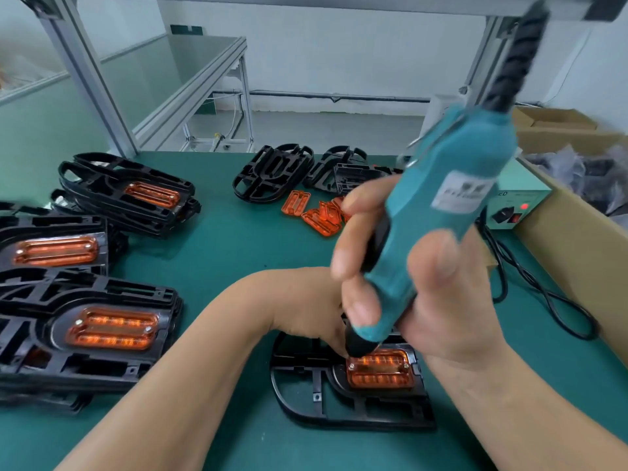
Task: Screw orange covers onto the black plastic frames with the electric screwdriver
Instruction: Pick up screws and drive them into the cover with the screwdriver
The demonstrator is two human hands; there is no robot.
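One screwdriver (452,198) clamped in right grip (441,294), tip at orange cover (379,372), left grip (306,307) unclear

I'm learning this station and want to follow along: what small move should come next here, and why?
Probably ease the electric screwdriver straight down to drive at the left end of the orange cover. The right hand grips it tilted, with its black tip at that end, and the left hand is at the black frame beside it. Whether the tip already touches is hidden.

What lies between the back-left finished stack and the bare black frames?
Head view: only bare green mat separates the finished stack from the bare frames.
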